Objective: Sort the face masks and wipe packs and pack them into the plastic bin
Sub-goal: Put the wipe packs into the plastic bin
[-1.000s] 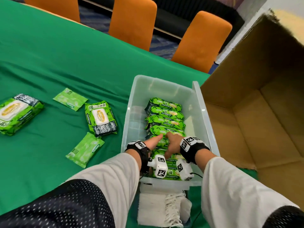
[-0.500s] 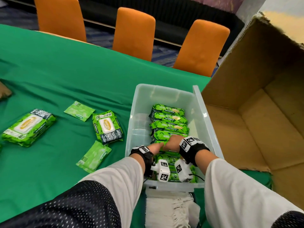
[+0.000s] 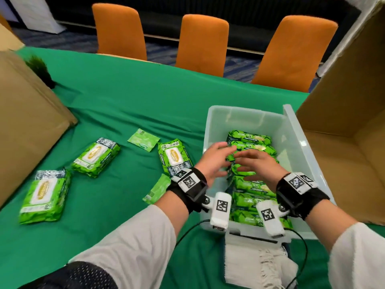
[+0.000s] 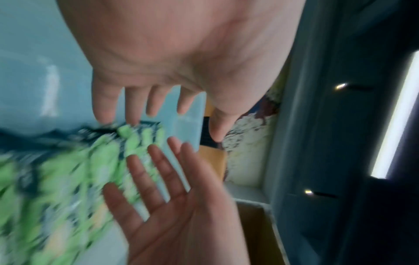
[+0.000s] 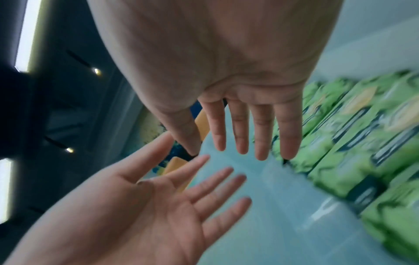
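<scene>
A clear plastic bin stands on the green table with a row of green wipe packs on edge inside it. Both hands hover just above that row, palms facing each other, fingers straight and holding nothing. My left hand is over the bin's left side and my right hand is over the middle packs. The wrist views show both palms empty, the left hand and the right hand. Three more wipe packs and two flat light-green mask sachets lie left of the bin.
An open cardboard box lies on its side right of the bin, and another cardboard box stands at the far left. A white cloth lies at the near table edge. Three orange chairs line the far side.
Both hands were pressed down among the packs at the bin's near end; now they are raised above the row with fingers spread. The head view has tilted up.
</scene>
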A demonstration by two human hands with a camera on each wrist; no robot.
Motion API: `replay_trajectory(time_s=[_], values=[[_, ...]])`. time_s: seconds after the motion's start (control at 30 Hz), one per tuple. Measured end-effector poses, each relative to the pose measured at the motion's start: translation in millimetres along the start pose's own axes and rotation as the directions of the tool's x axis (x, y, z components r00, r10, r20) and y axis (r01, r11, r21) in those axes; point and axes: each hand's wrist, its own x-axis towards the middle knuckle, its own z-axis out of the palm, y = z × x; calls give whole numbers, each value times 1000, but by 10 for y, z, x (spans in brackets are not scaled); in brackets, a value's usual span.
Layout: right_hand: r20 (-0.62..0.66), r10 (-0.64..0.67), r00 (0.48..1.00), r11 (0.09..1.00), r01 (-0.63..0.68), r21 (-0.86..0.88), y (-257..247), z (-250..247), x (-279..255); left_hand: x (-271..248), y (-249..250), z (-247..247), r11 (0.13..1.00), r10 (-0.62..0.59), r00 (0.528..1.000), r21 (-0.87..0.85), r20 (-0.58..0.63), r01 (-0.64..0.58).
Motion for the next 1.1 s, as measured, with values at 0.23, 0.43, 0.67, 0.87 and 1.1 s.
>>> replay_trajectory(time_s=[0.23, 0.43, 0.67, 0.87, 1.1], values=[[122, -113, 986, 948, 71, 310, -253, 776, -495, -696, 137, -1989, 955, 196, 948, 267, -249, -128], [195, -28, 980, 903, -59, 426, -204, 1671, -555, -1027, -516, -4077, 720, 265, 632, 585, -728, 372], [251, 197, 948, 775, -307, 552, -64, 2535, -333, -1224, -1168, -5053, 531, 156, 503, 501, -850, 683], [244, 250, 937, 761, -346, 548, -87, 2996, -252, -1127, -1562, -5229, 531, 82, 565, 516, -821, 672], [269, 255, 929, 768, -364, 527, -102, 3266, -194, -1131, -1476, -5407, 694, -17, 522, 366, -853, 620]])
